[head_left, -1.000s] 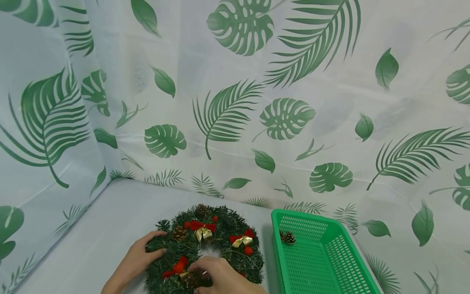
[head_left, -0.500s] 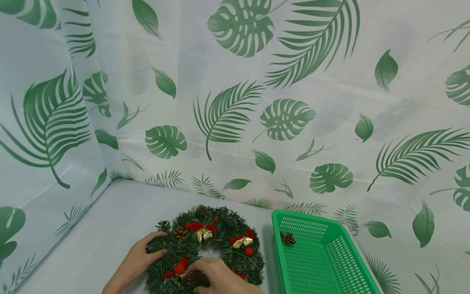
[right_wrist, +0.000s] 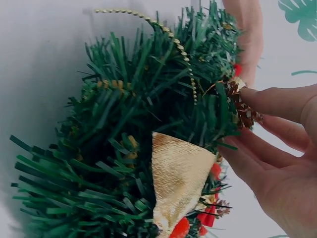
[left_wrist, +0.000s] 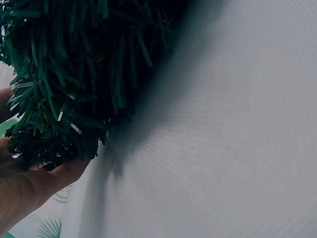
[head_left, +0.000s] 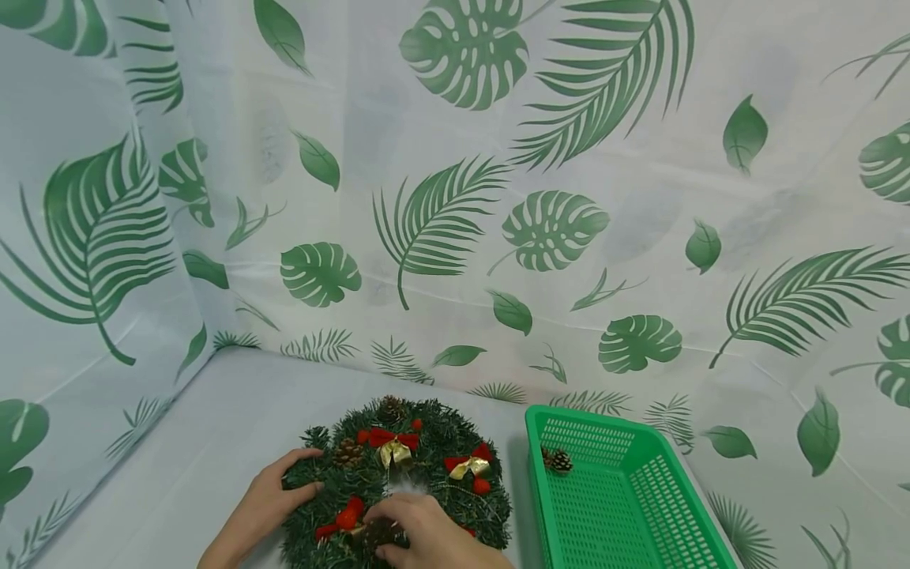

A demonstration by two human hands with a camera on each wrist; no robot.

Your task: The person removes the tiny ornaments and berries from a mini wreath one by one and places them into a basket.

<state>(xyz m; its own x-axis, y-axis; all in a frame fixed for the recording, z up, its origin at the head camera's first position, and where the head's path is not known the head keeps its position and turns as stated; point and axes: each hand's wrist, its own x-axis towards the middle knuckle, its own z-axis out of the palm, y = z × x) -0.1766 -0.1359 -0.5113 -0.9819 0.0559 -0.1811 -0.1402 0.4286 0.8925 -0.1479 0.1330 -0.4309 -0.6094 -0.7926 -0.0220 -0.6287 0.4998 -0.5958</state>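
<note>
A green tinsel wreath [head_left: 455, 427] with red and gold bows [head_left: 394, 449], red balls and pine cones lies on the white table. My left hand [head_left: 265, 499] grips its left edge, thumb and fingers apart around the branches; the left wrist view shows the hand [left_wrist: 29, 191] at the wreath's tips [left_wrist: 64, 94]. At the front of the ring, my right hand [head_left: 434, 533] pinches a brown pine cone [head_left: 379, 534] beside a red ornament [head_left: 350, 514]. In the right wrist view, thumb and fingers hold that pine cone [right_wrist: 243, 106] against the greenery, near a gold bead string [right_wrist: 181, 47].
To the right of the wreath stands a green plastic basket [head_left: 536, 490] with perforated walls. Pine cones [head_left: 559, 461] lie in its far left corner. A white curtain [head_left: 455, 316] printed with green leaves closes off the back and left side.
The pine cone in my right hand turns and shifts slightly within the fingers, staying at the front of the wreath. My left hand stays on the wreath's left edge.
</note>
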